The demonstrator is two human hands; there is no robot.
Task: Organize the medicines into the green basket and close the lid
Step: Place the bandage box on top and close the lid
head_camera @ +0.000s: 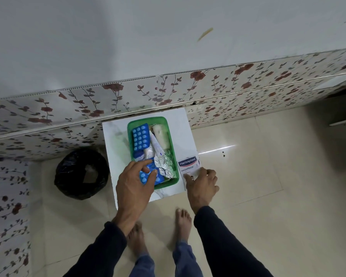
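A green basket [173, 150] stands on a small white table [184, 134] against the wall. Inside lie a blue blister pack [140, 137], a white tube [155, 145], a white gauze roll [162, 136] and a silver foil strip [165, 162]. My left hand [135, 182] holds a second blue blister pack [149, 174] at the basket's near end. My right hand [203, 184] grips the lower edge of a white and blue Hansaplast plaster packet [189, 166] lying on the table just right of the basket. No lid is in view.
A bin lined with a black bag [82, 173] sits on the floor left of the table. Floral wall panels [48, 114] run behind the table. Glossy cream floor tiles [258, 176] lie to the right. My bare feet [183, 222] stand at the table's near edge.
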